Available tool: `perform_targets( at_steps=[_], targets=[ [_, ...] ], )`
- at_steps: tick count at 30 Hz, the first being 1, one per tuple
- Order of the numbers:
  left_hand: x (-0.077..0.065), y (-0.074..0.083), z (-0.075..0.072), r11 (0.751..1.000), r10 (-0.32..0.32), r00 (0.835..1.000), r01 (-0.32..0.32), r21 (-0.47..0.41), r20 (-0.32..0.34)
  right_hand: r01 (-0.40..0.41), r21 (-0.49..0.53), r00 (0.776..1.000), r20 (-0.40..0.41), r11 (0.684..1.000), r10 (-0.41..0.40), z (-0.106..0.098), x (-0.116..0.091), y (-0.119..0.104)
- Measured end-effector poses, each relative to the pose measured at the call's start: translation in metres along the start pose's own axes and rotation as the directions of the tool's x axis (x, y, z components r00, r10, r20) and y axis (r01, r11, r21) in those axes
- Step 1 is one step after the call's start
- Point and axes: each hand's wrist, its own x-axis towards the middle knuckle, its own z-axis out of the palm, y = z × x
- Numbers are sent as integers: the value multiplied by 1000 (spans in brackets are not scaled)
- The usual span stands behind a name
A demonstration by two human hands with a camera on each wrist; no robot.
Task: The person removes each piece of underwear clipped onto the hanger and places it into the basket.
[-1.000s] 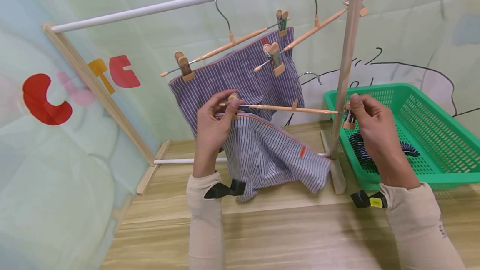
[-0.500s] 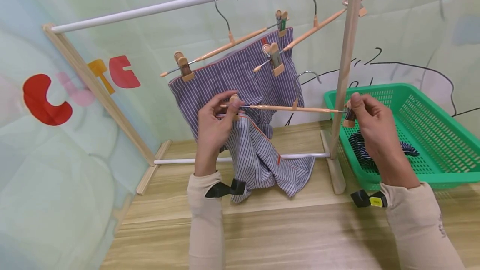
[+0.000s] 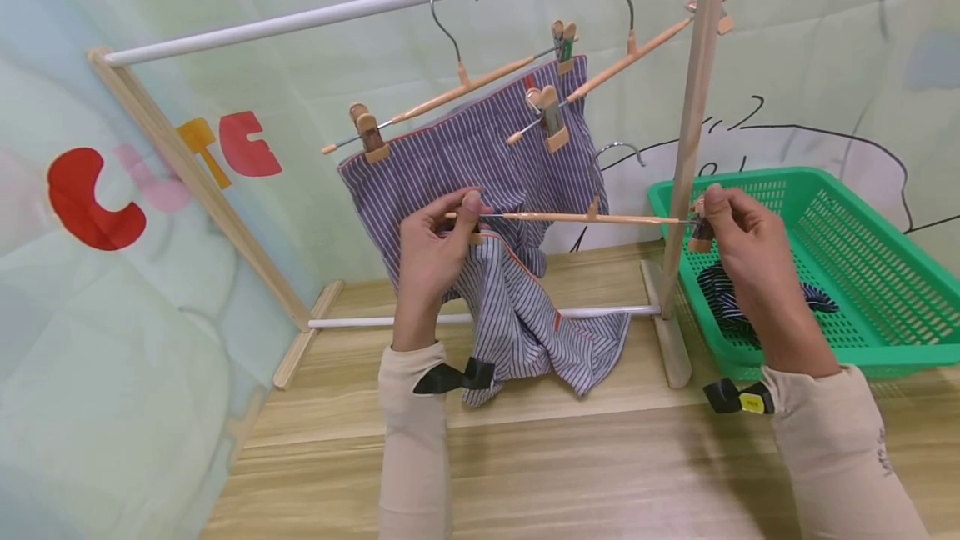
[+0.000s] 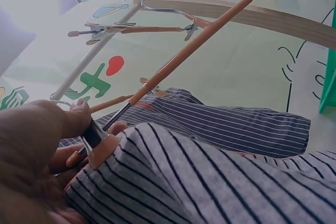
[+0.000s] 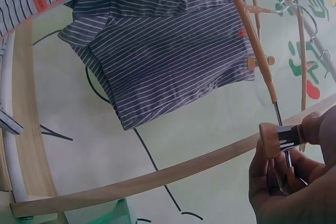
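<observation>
Front garment [image 3: 517,315] swung left; wood-grain tabletop [image 3: 562,473], printed curtain [image 3: 322,215] behind.

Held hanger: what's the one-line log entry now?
hanger: off rail; left grip: pinches left clip, at striped garment; right grip: pinches right clip, no cloth

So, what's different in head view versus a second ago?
Light striped garment: loose side swung left, its red tag lower. Nothing taken or let go: left grip still on left clip of held hanger, right grip on its right clip. Hanging shorts, green basket unchanged.
</observation>
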Motion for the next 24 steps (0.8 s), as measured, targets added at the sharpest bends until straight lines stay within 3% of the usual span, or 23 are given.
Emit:
perform_targets(
  at_steps=[8, 16, 24],
  targets=[
    [-2, 2, 2, 1000, -13, 1000, 13, -10, -10, -10, -58, 1000, 16, 998, 11, -2, 1, 1],
    [-1, 4, 6, 999, 34, 999, -33, 30, -7, -36, -109, 999, 11, 993, 37, -3, 2, 0],
    [-7, 28, 18, 996, 83, 996, -82, 32, -41, -23, -118, 1000, 6, 993, 24, -6, 3, 1]
  ],
)
